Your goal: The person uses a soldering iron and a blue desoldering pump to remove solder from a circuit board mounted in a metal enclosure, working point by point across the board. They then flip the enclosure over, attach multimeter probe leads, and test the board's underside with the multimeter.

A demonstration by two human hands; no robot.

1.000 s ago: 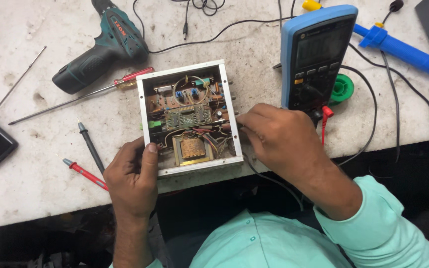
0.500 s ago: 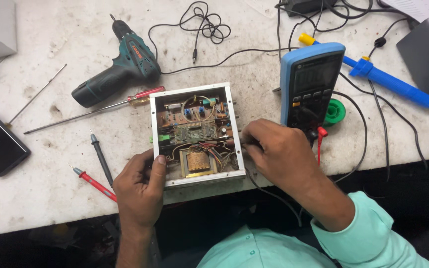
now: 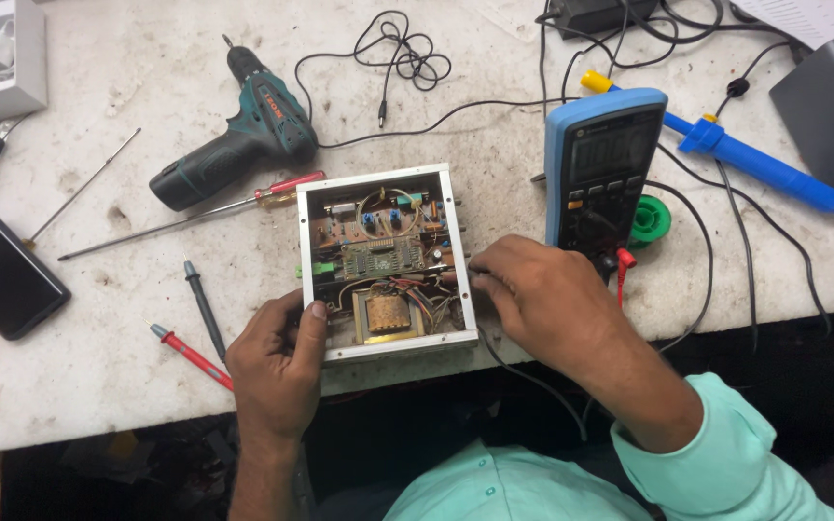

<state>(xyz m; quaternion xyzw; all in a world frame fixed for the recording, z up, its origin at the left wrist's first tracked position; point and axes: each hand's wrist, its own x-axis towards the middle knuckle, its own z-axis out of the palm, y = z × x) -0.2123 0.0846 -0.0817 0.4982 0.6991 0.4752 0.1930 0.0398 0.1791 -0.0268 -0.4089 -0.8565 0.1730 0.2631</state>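
White-framed and open-topped, the circuit box [image 3: 386,260] sits at the near edge of the workbench [image 3: 494,68], and I grip its lower left corner with my left hand [image 3: 277,371], thumb on the rim. My right hand [image 3: 542,294] presses closed fingers against its right side, just below the blue multimeter [image 3: 602,164]; a green cordless drill [image 3: 238,135] lies beyond.

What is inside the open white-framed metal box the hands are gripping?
Inside the white-framed metal box: a brown circuit board, a green chip board, a copper-coloured transformer and coloured wires. The right hand covers its right edge.
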